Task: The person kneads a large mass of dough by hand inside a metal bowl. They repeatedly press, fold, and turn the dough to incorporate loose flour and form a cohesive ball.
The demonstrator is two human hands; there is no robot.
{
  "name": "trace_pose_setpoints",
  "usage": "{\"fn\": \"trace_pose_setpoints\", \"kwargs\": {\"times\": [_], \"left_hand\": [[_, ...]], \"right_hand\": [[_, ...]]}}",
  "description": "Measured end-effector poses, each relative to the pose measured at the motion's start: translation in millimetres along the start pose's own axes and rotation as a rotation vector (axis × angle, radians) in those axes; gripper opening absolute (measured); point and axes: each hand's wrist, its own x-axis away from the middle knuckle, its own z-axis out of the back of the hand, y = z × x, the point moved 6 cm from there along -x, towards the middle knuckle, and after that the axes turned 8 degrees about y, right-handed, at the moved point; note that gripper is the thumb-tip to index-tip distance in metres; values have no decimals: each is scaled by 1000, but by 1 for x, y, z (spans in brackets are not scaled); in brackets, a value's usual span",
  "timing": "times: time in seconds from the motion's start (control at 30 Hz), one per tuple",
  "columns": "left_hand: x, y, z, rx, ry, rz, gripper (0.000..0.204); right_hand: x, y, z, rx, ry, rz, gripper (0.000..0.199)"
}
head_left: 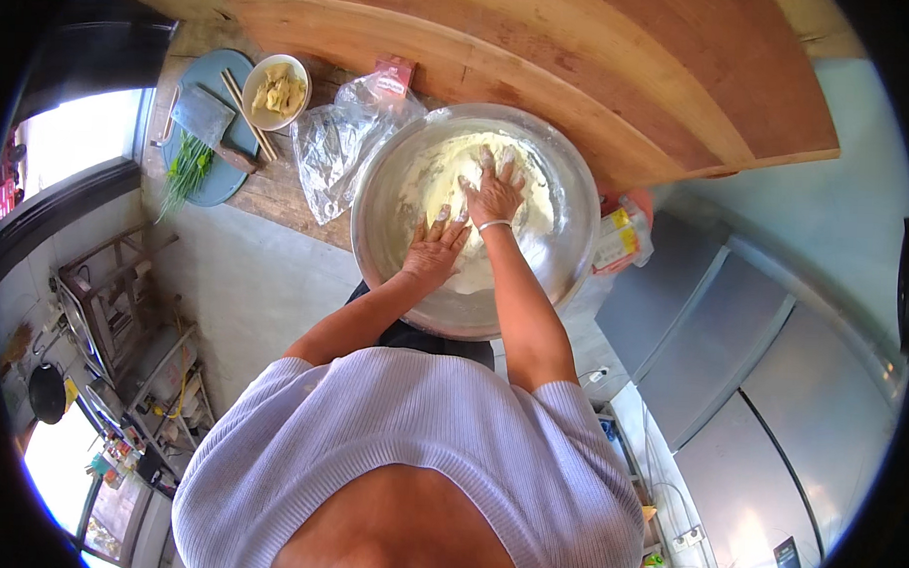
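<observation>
A wide steel basin (570, 178) holds pale, cream-coloured flour (433, 175), partly clumped and spread over its bottom and sides. My right hand (494, 195), with a bracelet at the wrist, presses into the flour near the middle, its whitened fingers spread and pointing away from me. Lower and to the left, my left hand (438, 251) lies against the flour inside the basin, fingers apart and their tips dusted white. Neither hand grips anything that I can see. The undersides of both palms are hidden.
Left of the basin are a crumpled clear plastic bag (329, 154), a bowl of yellowish chunks (279, 91), chopsticks (242, 106) and a blue board (218, 188) bearing a cleaver (202, 115) and green stalks (186, 169). Large wooden panels (542, 77) stand behind; a grey refrigerator (743, 344) is at right.
</observation>
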Motion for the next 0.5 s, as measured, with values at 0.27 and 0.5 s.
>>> {"fn": "trace_pose_setpoints", "kwargs": {"times": [0.27,0.5], "left_hand": [[41,-2,16,58,-108,12,84],[38,-7,-30,-123,-12,-22,78]], "right_hand": [[67,-31,28,166,-352,219,77],[62,-22,3,186,-309,237,71]]}}
